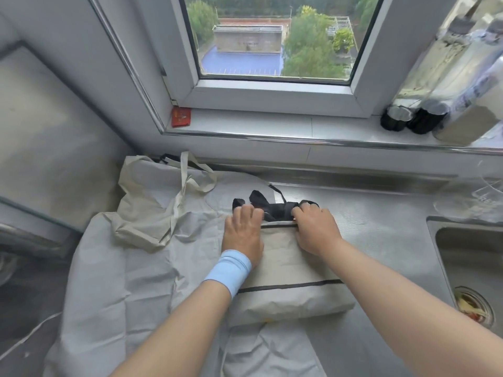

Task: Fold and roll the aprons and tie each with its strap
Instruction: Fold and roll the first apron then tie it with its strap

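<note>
Rolling looks to be the step in hand, starting from the far edge of the folded apron (pixel 288 268), which lies on the steel counter (pixel 381 240) in front of the person, partly over a pale cloth (pixel 114 281) spread to the left. The apron's black straps (pixel 275 206) are bunched in a heap right at that far edge. The left hand (pixel 243 235), with a blue wristband (pixel 231 268) on its wrist, lies flat on the far left part of the apron, fingers nearly straight and tips reaching the straps; it presses and grasps nothing. The right hand (pixel 317 229) has its fingers curled down over the far edge, apparently closed round the bunched straps, though the knuckles hide how much cloth is in that grip

To do this well, I judge the straps should be drawn out to one side before the first turn, leaving enough loose length outside the roll for tying. The first turn wants to be small and tight, both hands level, with the dark trim lines as a guide for squareness. The pale cloth underneath may drag along, so press only on the apron. A second apron (pixel 147 213) with light straps lies crumpled further left, apart from this one
</note>
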Demonstrator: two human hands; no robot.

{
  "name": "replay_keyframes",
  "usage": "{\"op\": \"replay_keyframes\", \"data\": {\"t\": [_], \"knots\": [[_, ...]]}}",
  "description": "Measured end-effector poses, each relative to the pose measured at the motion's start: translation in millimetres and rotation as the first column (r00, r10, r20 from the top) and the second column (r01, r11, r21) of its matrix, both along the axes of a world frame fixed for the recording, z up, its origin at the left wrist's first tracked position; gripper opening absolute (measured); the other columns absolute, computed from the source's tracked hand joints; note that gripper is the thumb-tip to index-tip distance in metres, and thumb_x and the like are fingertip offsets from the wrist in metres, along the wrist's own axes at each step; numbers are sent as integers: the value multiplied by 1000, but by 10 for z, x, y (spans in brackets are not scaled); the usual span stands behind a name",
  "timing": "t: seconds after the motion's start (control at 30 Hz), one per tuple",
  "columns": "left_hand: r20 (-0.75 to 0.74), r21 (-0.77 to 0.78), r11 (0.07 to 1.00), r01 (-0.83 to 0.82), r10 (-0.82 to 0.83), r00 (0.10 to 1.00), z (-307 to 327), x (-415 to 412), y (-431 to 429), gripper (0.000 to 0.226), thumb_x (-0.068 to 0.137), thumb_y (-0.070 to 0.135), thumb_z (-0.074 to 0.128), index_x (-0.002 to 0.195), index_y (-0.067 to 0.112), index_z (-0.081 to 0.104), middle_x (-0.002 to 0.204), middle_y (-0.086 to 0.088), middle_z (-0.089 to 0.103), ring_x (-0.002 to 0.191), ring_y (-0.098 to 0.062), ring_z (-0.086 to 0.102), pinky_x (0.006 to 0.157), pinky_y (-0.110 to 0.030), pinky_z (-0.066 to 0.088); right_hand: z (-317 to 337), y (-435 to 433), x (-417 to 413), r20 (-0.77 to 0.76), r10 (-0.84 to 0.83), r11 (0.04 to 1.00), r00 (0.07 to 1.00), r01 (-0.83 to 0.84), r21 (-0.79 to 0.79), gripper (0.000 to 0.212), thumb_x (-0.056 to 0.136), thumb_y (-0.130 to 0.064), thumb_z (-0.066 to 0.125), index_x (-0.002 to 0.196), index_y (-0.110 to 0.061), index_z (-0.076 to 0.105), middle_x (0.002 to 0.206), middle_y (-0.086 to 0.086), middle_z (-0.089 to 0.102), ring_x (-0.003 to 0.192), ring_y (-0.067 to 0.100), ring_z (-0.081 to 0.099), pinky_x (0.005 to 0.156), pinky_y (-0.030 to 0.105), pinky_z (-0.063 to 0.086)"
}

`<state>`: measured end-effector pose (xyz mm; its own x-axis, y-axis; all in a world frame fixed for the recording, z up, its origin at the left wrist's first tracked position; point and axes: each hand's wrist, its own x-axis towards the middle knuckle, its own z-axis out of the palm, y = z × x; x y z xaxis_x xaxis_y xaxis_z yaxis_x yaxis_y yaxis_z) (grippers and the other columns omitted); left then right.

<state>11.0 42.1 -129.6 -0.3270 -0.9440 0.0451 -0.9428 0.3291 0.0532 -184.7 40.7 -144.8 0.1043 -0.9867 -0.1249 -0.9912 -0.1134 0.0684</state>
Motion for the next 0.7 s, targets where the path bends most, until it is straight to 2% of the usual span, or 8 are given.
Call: {"op": "replay_keyframes", "data": {"t": [0.07, 0.13, 0.27, 0.37, 0.43, 0.5, 0.63, 0.7], "knots": [[-24, 145, 982, 121, -118, 993, -26, -75, 132, 50, 74, 42, 66, 117, 24, 47, 121, -2, 40, 111, -26, 42, 91, -37, 39, -1, 99, 51, -19, 8, 994, 1000, -10, -110, 47, 70, -11, 55, 116, -18, 53, 114, 7, 52, 100, 31, 51, 74, 39, 40], [27, 332, 931, 148, -167, 986, -91, -118, 301, 57, 83, 52, 52, 130, 22, 42, 136, -5, 36, 123, -28, 35, 100, -42, 32, -31, 273, 128, 33, 4, 991, 999, 0, -134, 53, 65, -8, 57, 118, -15, 56, 126, 14, 52, 111, 36, 51, 81, 44, 44], [118, 431, 896, 108, -175, 977, -252, -83, 514, 75, 91, 55, 37, 152, 18, 14, 161, -7, 3, 147, -28, 4, 116, -51, 9, -230, 740, 262, 182, -30, 1000, 983, 29, 7, 50, 83, -26, 53, 132, -17, 55, 151, 16, 41, 140, 36, 38, 108, 56, 36], [157, 410, 907, 101, -179, 971, -260, -85, 606, 75, 96, 51, 39, 154, 18, 6, 162, -6, -8, 149, -27, -5, 118, -49, 1, -360, 1016, 225, 199, -79, 988, 977, 50, 145, 68, 91, -51, 21, 154, -27, 26, 164, 9, 9, 151, 27, 7, 118, 56, 10], [98, 359, 929, 88, -132, 986, -267, -102, 730, 65, 96, 46, 44, 151, 21, 18, 162, -7, 4, 147, -27, 8, 116, -43, 14, -385, 1104, 180, 180, -93, 976, 979, 54, 213, 76, 85, -61, 5, 156, -33, 0, 161, 2, -17, 150, 20, -16, 118, 55, -5], [48, 310, 947, 79, -98, 994, -313, -74, 875, 59, 94, 47, 38, 146, 22, 27, 159, -7, 16, 144, -27, 17, 113, -41, 20, -375, 1127, 163, 169, -86, 971, 982, 44, 235, 81, 81, -66, 1, 154, -35, -11, 157, -1, -28, 148, 18, -24, 118, 54, -11], [62, 353, 925, 140, -172, 983, -476, 176, 1050, 91, 76, 69, 9, 154, 25, 1, 162, -1, -11, 149, -23, -12, 118, -44, -9, -422, 1224, 50, 198, -56, 979, 979, 15, 204, 80, 85, -70, 10, 154, -36, -12, 158, 2, -28, 147, 19, -25, 119, 44, -13], [78, 356, 919, 167, -207, 975, -504, 296, 1059, 92, 77, 75, 13, 153, 27, -8, 160, 0, -19, 147, -22, -20, 118, -42, -13, -477, 1322, -41, 179, -3, 994, 984, -18, 112, 78, 90, -67, 21, 157, -31, 4, 164, 9, -8, 151, 23, -11, 120, 41, -6]]}}
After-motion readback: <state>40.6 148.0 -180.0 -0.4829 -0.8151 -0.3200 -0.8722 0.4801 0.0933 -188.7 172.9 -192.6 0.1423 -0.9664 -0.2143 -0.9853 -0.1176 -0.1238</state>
